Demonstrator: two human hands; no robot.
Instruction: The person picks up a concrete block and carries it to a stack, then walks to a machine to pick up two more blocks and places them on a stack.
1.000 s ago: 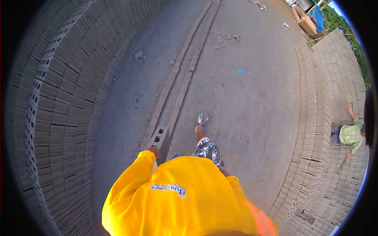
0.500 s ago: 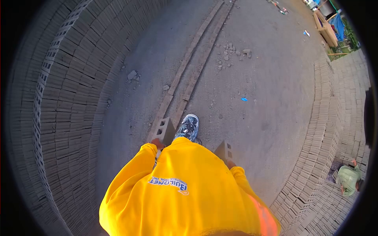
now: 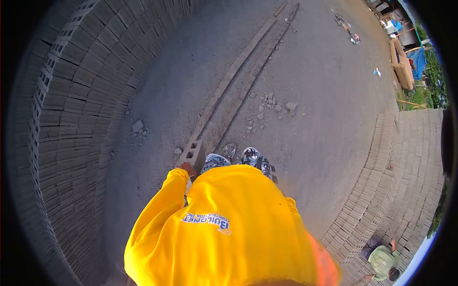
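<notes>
My left hand [image 3: 187, 168] grips a grey concrete hollow block [image 3: 194, 153] at its near end, low beside my left leg. The block's square holes face up and to the left. My right hand is out of sight behind the yellow shirt [image 3: 238, 200]; only the sleeve on that side shows, so whatever it holds is hidden. Both my shoes show past the shirt front, the right shoe [image 3: 250, 153] a little to the right of the block.
Two long parallel strips [image 3: 238, 62] run along the dirt ground ahead. Rubble [image 3: 269, 102] lies beside them. A tall block stack [image 3: 86, 95] curves along the left; lower stacks [image 3: 367, 171] line the right, where another person [image 3: 383, 262] stands.
I have stepped forward; the strips and rubble have shifted in view. My right hand and its hollow block have gone out of sight, while the left still grips its block.
</notes>
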